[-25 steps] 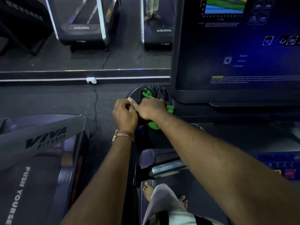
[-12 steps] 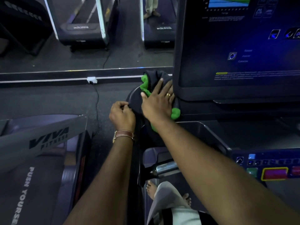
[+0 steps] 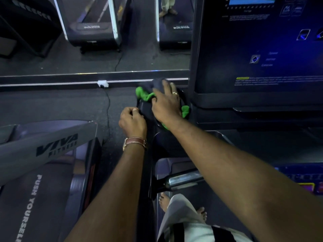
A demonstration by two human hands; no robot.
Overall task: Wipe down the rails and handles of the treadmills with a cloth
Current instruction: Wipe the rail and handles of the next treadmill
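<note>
— What fills your view, biggest first?

— The treadmill console screen (image 3: 258, 49), dark with blue icons, takes up the upper right. To my left, a neighbouring treadmill (image 3: 43, 163) with "VIVA FITNESS" on its grey rail. Ahead, a mirror (image 3: 94, 35) along the floor reflects more machines.

— And the part being wiped?

— A dark rounded handle end (image 3: 146, 110) sits just left of the console's lower corner. Below it I see a shiny metal grip bar (image 3: 183, 179).

— Where is the cloth?

— The cloth (image 3: 145, 94) lies draped over the top of that handle end, crumpled; it is bright green with a dark grey side showing at the top. A green fold pokes out on either side of my right hand.

— Your hands?

— My right hand (image 3: 166, 105) presses flat on the cloth, fingers spread and fairly straight, a ring on one. My left hand (image 3: 132, 122), with a brown strap at the wrist, has its fingers curled, gripping the handle end's left edge.
</note>
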